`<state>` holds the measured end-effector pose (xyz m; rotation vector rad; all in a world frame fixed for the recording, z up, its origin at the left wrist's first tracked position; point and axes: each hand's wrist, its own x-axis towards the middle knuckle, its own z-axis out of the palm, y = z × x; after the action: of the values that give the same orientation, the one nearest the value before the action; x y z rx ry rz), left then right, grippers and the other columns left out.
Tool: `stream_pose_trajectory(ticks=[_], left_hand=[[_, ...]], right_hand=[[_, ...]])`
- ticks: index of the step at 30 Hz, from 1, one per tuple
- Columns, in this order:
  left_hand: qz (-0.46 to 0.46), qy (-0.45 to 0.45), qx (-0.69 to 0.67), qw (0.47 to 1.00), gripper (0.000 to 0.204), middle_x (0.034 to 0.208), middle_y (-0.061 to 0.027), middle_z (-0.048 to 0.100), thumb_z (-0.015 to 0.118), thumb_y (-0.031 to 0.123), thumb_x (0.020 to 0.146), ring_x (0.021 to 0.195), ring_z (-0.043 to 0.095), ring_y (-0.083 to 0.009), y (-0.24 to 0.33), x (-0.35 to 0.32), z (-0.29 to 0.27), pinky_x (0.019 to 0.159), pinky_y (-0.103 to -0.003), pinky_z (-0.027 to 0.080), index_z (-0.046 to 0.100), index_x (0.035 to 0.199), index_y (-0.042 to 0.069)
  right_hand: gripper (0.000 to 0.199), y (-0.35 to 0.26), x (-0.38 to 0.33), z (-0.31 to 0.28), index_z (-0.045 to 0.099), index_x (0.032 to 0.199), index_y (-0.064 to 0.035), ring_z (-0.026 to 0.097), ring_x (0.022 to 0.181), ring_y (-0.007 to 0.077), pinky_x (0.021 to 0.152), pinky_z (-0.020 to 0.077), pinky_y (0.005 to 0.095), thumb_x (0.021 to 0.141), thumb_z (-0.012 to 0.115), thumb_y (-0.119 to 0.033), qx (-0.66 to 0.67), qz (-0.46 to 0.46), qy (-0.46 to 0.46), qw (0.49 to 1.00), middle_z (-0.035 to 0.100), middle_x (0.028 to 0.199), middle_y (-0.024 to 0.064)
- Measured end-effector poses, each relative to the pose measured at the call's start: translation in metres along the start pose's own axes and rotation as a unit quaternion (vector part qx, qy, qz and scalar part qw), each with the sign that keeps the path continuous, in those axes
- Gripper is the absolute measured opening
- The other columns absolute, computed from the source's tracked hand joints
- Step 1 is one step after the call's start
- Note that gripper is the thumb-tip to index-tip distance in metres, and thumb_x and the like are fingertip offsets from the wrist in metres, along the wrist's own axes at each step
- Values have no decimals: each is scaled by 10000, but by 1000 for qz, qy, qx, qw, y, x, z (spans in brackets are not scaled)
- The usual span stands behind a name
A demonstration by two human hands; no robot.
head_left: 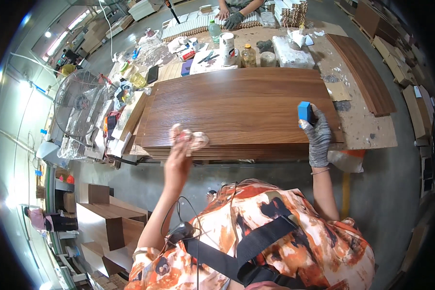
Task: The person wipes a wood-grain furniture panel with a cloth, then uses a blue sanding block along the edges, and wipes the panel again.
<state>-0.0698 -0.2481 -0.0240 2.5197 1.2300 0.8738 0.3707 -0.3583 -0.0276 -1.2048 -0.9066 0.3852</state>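
A stack of brown wood-grain panels [237, 106] lies on the worktable in front of me. At its near left edge my left hand [181, 147], bare, is closed on a crumpled pale rag [194, 138] with reddish spots. My right hand [319, 133] wears a grey knit glove and is near the right end of the top panel. Its fingers grip a small blue block [304, 111], held upright; whether the block touches the panel I cannot tell.
Behind the panels stand a white can [226, 48], an amber jar [249, 56], a green bottle [214, 32] and a phone [152, 74]. Long brown boards [362, 72] lie at right. A fan [82, 101] stands at left. Across the table a co-worker's gloved hand [234, 21] rests on white strips.
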Motion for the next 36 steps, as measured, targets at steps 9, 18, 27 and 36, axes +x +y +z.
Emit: stream_pose_trajectory(ticks=[9, 18, 27, 36], left_hand=[[-429, 248, -344, 798, 301, 985, -81, 725, 576, 191, 1068, 810, 697, -186, -228, -156, -107, 726, -338, 563, 706, 1196, -49], [-548, 230, -435, 677, 319, 895, -105, 742, 571, 230, 1045, 722, 698, -178, -273, -215, -122, 648, -306, 560, 681, 1109, -63], [-545, 190, -493, 651, 297, 886, -87, 739, 630, 243, 1039, 704, 688, -149, -324, -238, -115, 620, -275, 541, 708, 1049, -43], [-547, 208, -486, 649, 304, 884, -109, 748, 577, 219, 1063, 718, 706, -168, -318, -222, -137, 645, -291, 567, 707, 1061, -55]], right_hand=[[516, -35, -78, 190, 649, 1277, -71, 650, 1059, 151, 946, 553, 323, 863, 868, -288, 22, 132, -198, 971, 685, 1193, 49], [543, -53, -125, 398, 677, 1170, -49, 662, 912, 334, 826, 547, 427, 802, 855, -406, -219, -60, -338, 913, 654, 1001, 160], [533, -50, -143, 466, 665, 1178, -55, 652, 961, 375, 856, 543, 465, 796, 841, -384, -313, -107, -341, 880, 632, 1030, 179], [510, -59, -144, 430, 663, 1169, -53, 654, 942, 364, 838, 552, 455, 767, 840, -313, -318, -107, -290, 896, 622, 1031, 166]])
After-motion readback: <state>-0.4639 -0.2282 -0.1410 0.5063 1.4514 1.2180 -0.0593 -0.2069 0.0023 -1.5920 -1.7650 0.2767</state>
